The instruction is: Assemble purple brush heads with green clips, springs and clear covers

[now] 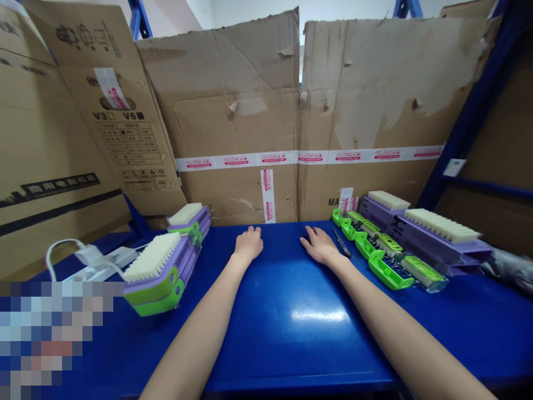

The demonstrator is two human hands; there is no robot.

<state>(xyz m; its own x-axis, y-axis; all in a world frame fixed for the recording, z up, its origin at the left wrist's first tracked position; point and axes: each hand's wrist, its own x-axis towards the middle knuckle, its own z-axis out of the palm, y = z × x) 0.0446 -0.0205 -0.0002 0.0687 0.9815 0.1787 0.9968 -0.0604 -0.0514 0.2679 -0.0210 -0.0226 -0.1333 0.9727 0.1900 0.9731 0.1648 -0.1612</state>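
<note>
My left hand [249, 243] rests palm down on the blue table [275, 344], fingers forward and holding nothing. To its right, my right hand [320, 244] also lies on the table, fingers spread. Just beside the right hand is a thin dark pen-like tool [341, 242]. Past it runs a row of bright green plastic pieces [389, 272], next to clear-and-green parts [422, 272]. Purple blocks with cream bristles [443, 225] stand behind them. Left of my left hand sit similar purple-and-green bristled blocks [154, 272], apart from the hand.
A white power strip [95, 264] with a plugged-in adapter and cable lies at the left. Tall cardboard sheets [233, 122] wall off the back, and a printed carton [120, 133] leans at the left. A blue metal post [466, 105] rises at the right. Grey plastic wrap [510, 266] lies nearby.
</note>
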